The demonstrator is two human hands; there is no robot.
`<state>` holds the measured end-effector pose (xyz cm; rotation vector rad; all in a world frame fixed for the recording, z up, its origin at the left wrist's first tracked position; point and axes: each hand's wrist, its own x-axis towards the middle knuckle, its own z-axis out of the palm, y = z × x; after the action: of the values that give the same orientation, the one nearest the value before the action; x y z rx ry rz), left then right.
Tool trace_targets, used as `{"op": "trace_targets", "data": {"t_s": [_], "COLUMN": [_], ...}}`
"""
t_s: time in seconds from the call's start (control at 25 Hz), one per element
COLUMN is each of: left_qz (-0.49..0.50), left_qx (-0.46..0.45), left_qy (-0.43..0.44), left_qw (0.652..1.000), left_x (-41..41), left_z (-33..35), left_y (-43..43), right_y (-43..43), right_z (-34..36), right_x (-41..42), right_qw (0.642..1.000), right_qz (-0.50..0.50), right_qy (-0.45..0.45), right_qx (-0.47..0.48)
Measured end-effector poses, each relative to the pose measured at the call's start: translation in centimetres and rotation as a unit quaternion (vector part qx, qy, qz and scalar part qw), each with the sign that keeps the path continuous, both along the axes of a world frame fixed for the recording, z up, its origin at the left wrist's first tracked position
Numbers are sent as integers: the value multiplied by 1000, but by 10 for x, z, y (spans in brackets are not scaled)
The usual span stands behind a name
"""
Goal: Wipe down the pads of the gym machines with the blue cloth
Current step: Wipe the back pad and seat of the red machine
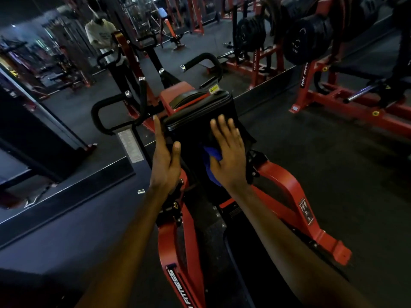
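Cloth (211, 157) under flat right hand (226, 152) on pad (193, 114), left hand (165, 162) alongside

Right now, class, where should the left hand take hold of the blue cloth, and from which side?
Probably pinch the bunched edge of the blue cloth poking out beside the thumb of the right hand, coming from the left; the rest lies pressed under that palm against the pad.
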<state>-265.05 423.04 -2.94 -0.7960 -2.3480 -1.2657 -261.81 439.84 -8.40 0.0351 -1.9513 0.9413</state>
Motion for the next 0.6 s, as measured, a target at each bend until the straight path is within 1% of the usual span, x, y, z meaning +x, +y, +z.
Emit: {"op": "trace_targets", "data": {"t_s": [0.08, 0.12, 0.16, 0.2, 0.28, 0.36, 0.4, 0.44, 0.52, 0.56, 0.6], "left_qz": [-18, -23, -26, -24, -28, -58, -71, -80, -96, -107, -119], "left_qx": [-3, -6, -9, -14, -21, -22, -27, -36, -52, -52, -50], "left_qy": [19, 17, 14, 12, 10, 12, 20, 26, 31, 35, 38], "left_qw": [1000, 1000, 1000, 1000, 999, 998, 997, 996, 994, 992, 991], "left_x": [-3, -5, -7, -7, -8, -13, -17, -22, -31, -34, -34], "left_z": [0, -1, -1, 0, 1, 4, 5, 6, 7, 6, 5], "left_y": [1, 1, 1, -1, -4, -9, -13, -16, -21, -22, -21], "right_y": [-2, -10, -22, -34, -43, -34, -30, -29, -41, -53, -67], "right_z": [-12, -23, -35, -40, -28, -9, -11, -18, -42, -51, -54], "right_x": [6, 13, 20, 26, 20, 8, 4, 2, 11, 17, 23], "right_qw": [990, 985, 986, 990, 997, 999, 998, 992, 967, 961, 963], "right_qz": [-32, -41, -37, -23, -5, -15, -29, -49, -76, -86, -90], "right_qy": [-9, -23, -37, -44, -28, -14, -6, 2, -3, -11, -21], "right_qx": [-135, -164, -158, -130, -71, -42, -62, -115, -242, -262, -252]}}
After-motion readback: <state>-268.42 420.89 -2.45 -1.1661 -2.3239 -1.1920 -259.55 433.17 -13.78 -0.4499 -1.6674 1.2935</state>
